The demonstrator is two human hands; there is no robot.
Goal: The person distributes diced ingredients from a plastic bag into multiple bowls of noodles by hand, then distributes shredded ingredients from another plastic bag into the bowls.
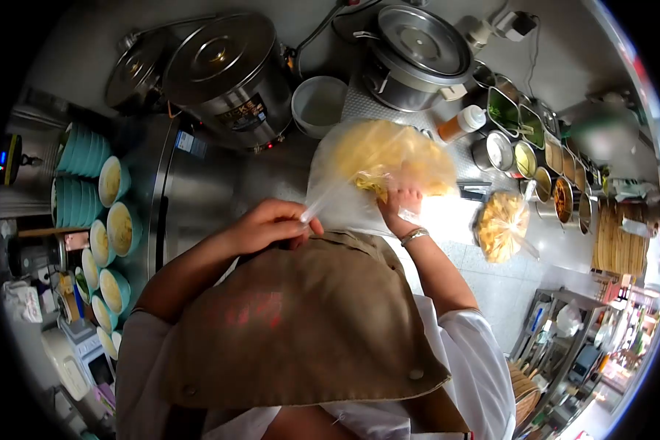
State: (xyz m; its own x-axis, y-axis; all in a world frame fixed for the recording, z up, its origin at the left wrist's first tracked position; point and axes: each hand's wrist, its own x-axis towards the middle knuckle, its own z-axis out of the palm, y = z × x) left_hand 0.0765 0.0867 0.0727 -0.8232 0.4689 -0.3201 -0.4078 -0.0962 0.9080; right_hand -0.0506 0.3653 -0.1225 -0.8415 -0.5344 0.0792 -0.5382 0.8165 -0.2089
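Observation:
A large clear plastic bag [328, 165] of pale yellow food pieces [389, 147] lies in front of me at the counter. My left hand [277, 222] pinches the bag's gathered left edge between thumb and fingers. At the bag's near side, my right hand [401, 205] reaches in against the food, its fingers curled and partly veiled by the film. What those fingers hold, I cannot make out. A bracelet [416, 235] circles the right wrist. A second bag of yellow pieces [502, 226] sits to the right.
Teal bowls [121, 227] stand in stacks and rows on the left. Behind are a large steel pot [227, 73], a white bowl [320, 105] and a lidded cooker [418, 59]. A sauce bottle [462, 123] and ingredient tubs [524, 158] line the right, beyond them a wooden board [616, 238].

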